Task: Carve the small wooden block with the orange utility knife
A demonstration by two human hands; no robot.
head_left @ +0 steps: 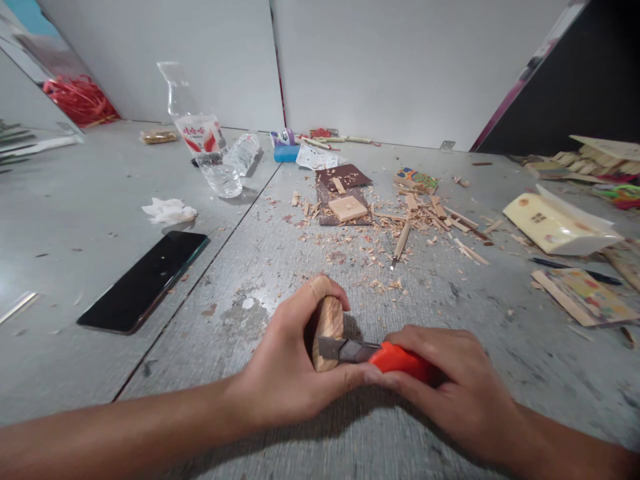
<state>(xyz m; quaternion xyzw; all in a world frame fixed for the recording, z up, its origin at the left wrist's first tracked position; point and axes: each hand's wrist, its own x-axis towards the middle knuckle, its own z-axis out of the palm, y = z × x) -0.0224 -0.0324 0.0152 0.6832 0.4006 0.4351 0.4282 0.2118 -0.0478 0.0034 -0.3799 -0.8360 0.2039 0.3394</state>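
My left hand [293,363] is wrapped round a small rounded wood block [331,317], which stands on edge just above the grey tabletop. A bandage-like strip [320,287] circles one of its fingers. In my right hand [450,380] is a utility knife [405,363] with a red-orange handle. Its blade points left and lies against the near part of the block's face. The left thumb reaches right, under the blade, and meets the right thumb at the knife's handle. My palm hides the block's left side.
Wood shavings [345,243], a carving tool [400,245] and brown sandpaper [345,177] bearing a square wood piece [348,209] lie ahead. A phone [145,280], crumpled tissue [170,211] and water bottle [200,140] are left. To the right are a cream-coloured package [560,220] and patterned block [590,297].
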